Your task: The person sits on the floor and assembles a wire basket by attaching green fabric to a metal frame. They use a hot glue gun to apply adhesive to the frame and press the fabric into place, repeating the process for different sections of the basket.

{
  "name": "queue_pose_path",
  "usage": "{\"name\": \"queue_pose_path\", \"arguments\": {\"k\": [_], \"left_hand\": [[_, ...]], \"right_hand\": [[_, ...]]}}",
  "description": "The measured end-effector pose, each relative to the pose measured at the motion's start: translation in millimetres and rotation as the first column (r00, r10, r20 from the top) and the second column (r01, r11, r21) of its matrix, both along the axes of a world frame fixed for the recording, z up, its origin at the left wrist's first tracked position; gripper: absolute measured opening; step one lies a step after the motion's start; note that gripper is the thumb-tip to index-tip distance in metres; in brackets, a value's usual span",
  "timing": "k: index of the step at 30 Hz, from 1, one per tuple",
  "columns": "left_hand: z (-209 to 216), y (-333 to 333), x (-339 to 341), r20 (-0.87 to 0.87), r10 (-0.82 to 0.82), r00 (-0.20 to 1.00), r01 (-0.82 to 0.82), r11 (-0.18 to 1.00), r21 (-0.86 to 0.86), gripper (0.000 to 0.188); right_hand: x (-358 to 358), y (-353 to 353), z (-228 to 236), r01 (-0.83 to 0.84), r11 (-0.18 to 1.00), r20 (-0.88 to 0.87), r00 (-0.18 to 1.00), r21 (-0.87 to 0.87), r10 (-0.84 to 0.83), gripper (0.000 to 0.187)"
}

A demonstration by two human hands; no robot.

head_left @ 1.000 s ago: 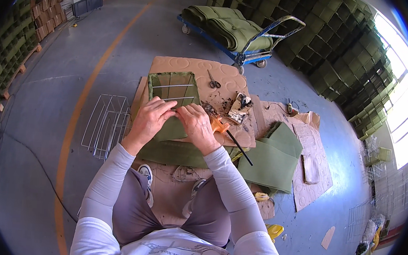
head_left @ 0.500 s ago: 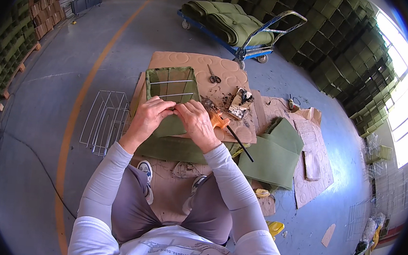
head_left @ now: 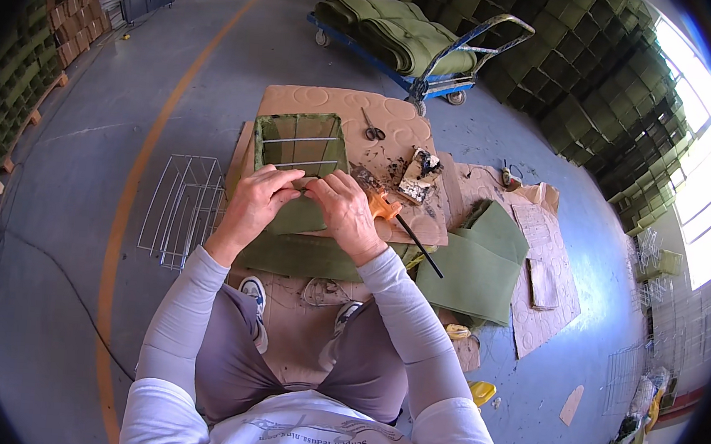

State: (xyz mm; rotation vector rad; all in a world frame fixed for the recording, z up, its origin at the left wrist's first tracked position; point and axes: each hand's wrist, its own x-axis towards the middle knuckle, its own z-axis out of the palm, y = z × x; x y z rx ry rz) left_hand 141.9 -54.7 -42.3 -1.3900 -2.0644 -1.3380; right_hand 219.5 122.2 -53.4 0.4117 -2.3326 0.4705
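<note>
A box-shaped wire frame lined with green sheet [head_left: 335,147] stands on the cardboard in front of me, two metal bars across its opening. My left hand [head_left: 258,202] and my right hand [head_left: 344,214] meet at its near edge, fingertips pinched on the green sheet there. The sheet's near flap [head_left: 299,216] hangs below my fingers. Just right of my right hand lies an orange tool [head_left: 383,206] with a black rod [head_left: 419,246] sticking out of it. Behind that is a pale block [head_left: 419,177] smeared black. Scissors [head_left: 372,126] lie farther back.
A bare wire frame [head_left: 181,208] stands on the floor at left. Green sheets [head_left: 473,269] lie at right, beside flattened cardboard [head_left: 562,297]. A blue trolley [head_left: 384,67] carries folded green sheets behind the work surface. Stacked green boxes [head_left: 568,72] line the far right.
My left thumb and fingers have opened apart slightly at the near edge, while my right hand stays nearly in place. The view has shifted a little.
</note>
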Motion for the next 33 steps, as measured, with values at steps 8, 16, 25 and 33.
{"name": "queue_pose_path", "arguments": {"k": [8,16,25,33], "left_hand": [[-2.5,1.6,-2.8,-0.047,0.015,0.999,-0.014,0.999,0.031,0.033],[-0.4,1.6,-0.9,-0.063,0.012,0.998,-0.011,1.000,0.020,0.034],[-2.1,-0.2,-2.1,-0.054,0.018,0.998,-0.018,1.000,0.006,0.035],[0.1,-1.1,-0.1,-0.024,-0.002,1.000,0.002,1.000,0.016,0.034]], "right_hand": [[-0.8,-4.4,0.3,-0.017,1.000,-0.156,0.988,0.003,0.018,0.015],[0.8,0.3,-0.2,0.037,0.997,-0.120,0.992,0.063,-0.029,0.015],[-0.2,1.0,0.3,0.018,0.998,-0.092,0.996,0.053,-0.013,0.011],[1.7,2.4,3.7,-0.004,0.998,-0.080,0.997,0.066,0.009,0.013]]}}
